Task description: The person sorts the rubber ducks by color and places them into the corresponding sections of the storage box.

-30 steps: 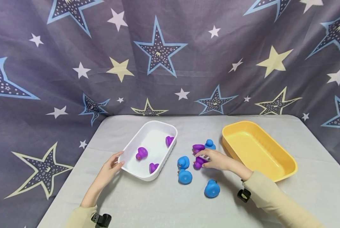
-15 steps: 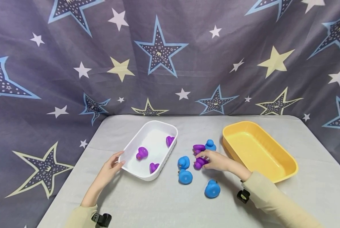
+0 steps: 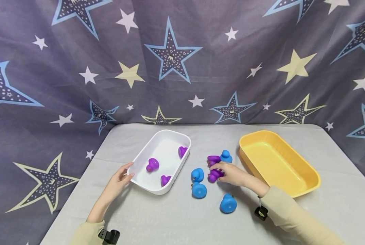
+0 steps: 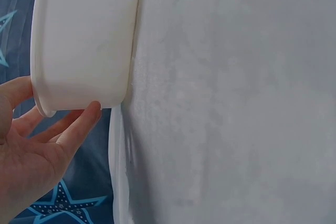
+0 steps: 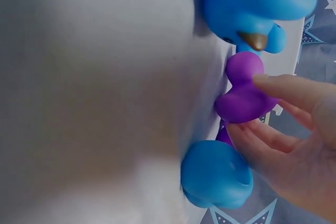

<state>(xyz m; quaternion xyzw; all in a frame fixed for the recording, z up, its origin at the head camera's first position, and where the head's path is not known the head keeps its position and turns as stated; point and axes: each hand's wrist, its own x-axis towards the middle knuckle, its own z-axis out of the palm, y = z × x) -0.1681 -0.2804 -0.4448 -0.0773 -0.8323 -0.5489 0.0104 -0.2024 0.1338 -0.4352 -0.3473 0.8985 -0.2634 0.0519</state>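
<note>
Right hand [image 3: 230, 173] right of centre over the worktop [image 3: 170, 221], fingers closed on a purple duck [image 3: 214, 176], thumb at its neck in the right wrist view and the other fingers against the far side of the body; can't tell if this duck touches the worktop. Second purple duck [image 3: 213, 158] just far of it, beside the far blue duck [image 3: 226, 157]; contact between those two unclear. Left of the right hand, a blue pair [image 3: 199, 190] close together, one near, one far, the near one with its round base toward the head camera. Lone blue duck [image 3: 228, 204] on the near side, apart from the rest. Left hand [image 3: 118, 179] at the near left corner of the white tray [image 3: 167, 144], fingers gripping it there, some against the outer wall below the rim. White tray sits left, angled, three purple ducks inside: left duck [image 3: 153, 165] toward the left side, far duck [image 3: 182, 151] by the right wall, near duck [image 3: 165, 180] near right. Yellow tray [image 3: 269, 160] sits right, angled the other way, its near left side partly behind the right forearm. Beige sleeves [image 3: 295, 214] on both arms, star curtain [image 3: 170, 95] behind the worktop
</note>
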